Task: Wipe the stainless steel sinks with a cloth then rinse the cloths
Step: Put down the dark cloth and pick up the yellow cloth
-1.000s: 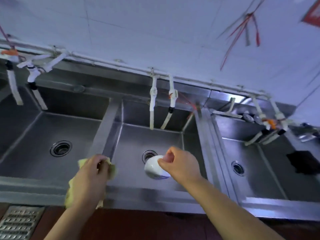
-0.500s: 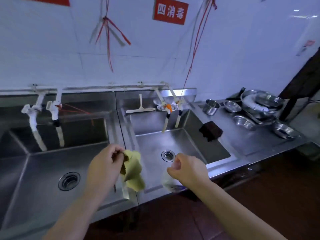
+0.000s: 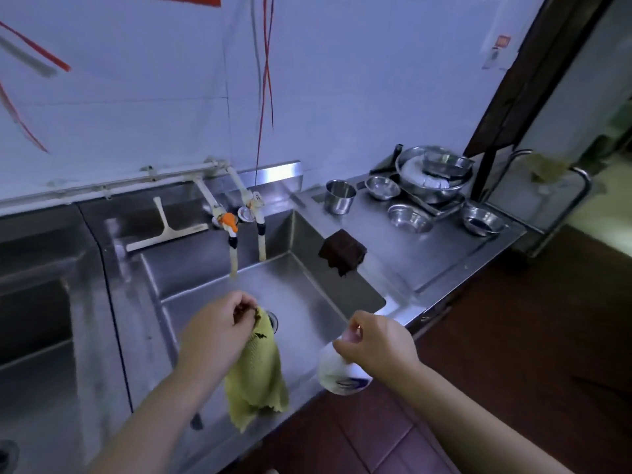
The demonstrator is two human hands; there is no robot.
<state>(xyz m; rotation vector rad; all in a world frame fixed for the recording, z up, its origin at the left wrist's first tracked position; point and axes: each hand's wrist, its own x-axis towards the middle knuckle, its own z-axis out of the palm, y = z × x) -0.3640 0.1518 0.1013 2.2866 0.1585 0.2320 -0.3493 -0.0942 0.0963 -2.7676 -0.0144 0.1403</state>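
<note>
My left hand (image 3: 215, 331) grips a yellow cloth (image 3: 254, 371) by its top; the cloth hangs down over the front part of the rightmost steel sink (image 3: 307, 278). My right hand (image 3: 376, 343) holds a white bottle (image 3: 340, 372) by its neck, tilted bottom-down above the sink's front right rim. A dark brown cloth (image 3: 342, 253) is draped over the sink's right edge. Two white taps (image 3: 246, 234) hang over the back of the basin. The drain is partly hidden behind the yellow cloth.
A white squeegee (image 3: 164, 232) lies on the ledge behind the sink. Several steel bowls and a steel cup (image 3: 338, 196) stand on the counter (image 3: 427, 254) at the right. Another basin (image 3: 37, 336) lies to the left. A doorway and brown floor are at the right.
My view has swung right, from the middle sink to the rightmost one. Both hands moved along with it, still holding the yellow cloth and the white bottle; the cloth now hangs lower.
</note>
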